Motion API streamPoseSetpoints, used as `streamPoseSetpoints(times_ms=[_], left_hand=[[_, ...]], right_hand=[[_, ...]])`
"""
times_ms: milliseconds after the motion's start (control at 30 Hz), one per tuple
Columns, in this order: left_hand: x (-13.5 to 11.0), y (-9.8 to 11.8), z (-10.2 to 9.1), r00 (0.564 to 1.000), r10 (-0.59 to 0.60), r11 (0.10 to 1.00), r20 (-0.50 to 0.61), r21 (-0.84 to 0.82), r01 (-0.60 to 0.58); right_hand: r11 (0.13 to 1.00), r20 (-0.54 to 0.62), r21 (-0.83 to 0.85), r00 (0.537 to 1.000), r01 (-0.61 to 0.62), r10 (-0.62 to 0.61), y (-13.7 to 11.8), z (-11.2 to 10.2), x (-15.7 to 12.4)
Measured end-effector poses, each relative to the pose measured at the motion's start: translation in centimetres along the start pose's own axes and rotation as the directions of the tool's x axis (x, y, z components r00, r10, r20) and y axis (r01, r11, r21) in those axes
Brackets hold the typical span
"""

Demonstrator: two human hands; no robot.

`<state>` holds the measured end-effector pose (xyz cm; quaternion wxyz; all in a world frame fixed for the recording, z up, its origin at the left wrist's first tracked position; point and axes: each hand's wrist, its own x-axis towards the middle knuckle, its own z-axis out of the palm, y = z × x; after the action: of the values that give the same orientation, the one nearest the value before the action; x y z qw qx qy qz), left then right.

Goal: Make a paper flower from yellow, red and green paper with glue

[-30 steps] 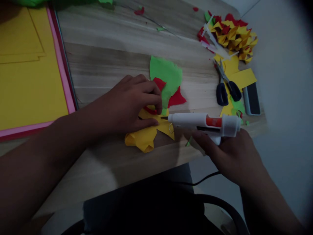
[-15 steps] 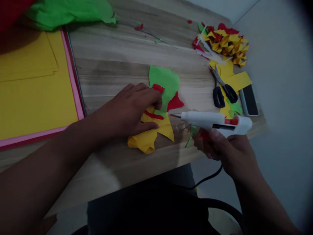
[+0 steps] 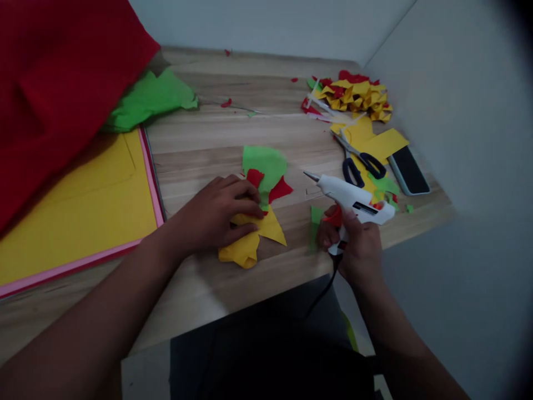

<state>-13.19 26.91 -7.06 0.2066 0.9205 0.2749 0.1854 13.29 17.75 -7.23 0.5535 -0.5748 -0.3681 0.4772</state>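
My left hand [image 3: 214, 214] presses flat, fingers together, on a crumpled yellow paper piece [image 3: 250, 239] with red scraps [image 3: 280, 190] and a green paper leaf [image 3: 265, 162] stuck at its top. My right hand [image 3: 353, 244] grips the handle of a white glue gun [image 3: 347, 194] with a red trigger; its nozzle points up and left, lifted away from the paper. The gun's black cord hangs below the table edge.
Blue-handled scissors [image 3: 360, 161], a phone [image 3: 408, 173] and yellow paper offcuts lie at the right. A folded yellow-and-red paper cluster [image 3: 353, 94] sits at the back right. Yellow sheets [image 3: 79, 205] on a pink sheet, red paper [image 3: 54, 83] and green paper [image 3: 150, 97] fill the left.
The glue gun has pulled away to the right from the yellow paper and tilted its nozzle upward. The view has swung up, showing more of the table's far side. My left hand stays pressed.
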Motion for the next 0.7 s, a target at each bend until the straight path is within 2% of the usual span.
streamPoseSetpoints(times_ms=[200,333,433,500,600,633,700], left_hand=[[0.0,0.1,0.1,0.998,-0.056,0.998,-0.02,0.013,0.057],[-0.1,0.2,0.2,0.992,-0.119,0.991,-0.049,0.06,0.122],[0.0,0.4,-0.2,0.986,-0.11,0.992,-0.127,0.039,0.116],[0.1,0.6,-0.6,0.96,-0.127,0.992,-0.25,-0.033,0.123],[0.4,1.1,-0.9,0.877,-0.225,0.973,-0.425,-0.138,0.183],[0.4,1.3,-0.9,0.86,-0.254,0.966,-0.442,-0.16,0.203],[0.5,1.5,-0.8,0.857,-0.291,0.954,-0.426,-0.197,0.226]], right_hand=[[0.998,0.017,-0.047,0.999,0.044,-0.043,0.7,-0.2,0.0],[0.972,0.02,-0.211,0.994,0.106,-0.104,0.5,0.0,-0.1],[0.952,0.004,-0.291,0.995,0.093,-0.096,0.0,0.3,-0.3],[0.953,-0.008,-0.289,0.995,0.091,-0.097,-0.3,0.5,-0.4],[0.95,-0.018,-0.293,0.993,0.104,-0.115,-0.3,0.5,-0.5],[0.946,-0.016,-0.305,0.993,0.109,-0.12,-0.2,0.4,-0.5],[0.936,-0.008,-0.334,0.993,0.11,-0.12,0.0,0.3,-0.5]])
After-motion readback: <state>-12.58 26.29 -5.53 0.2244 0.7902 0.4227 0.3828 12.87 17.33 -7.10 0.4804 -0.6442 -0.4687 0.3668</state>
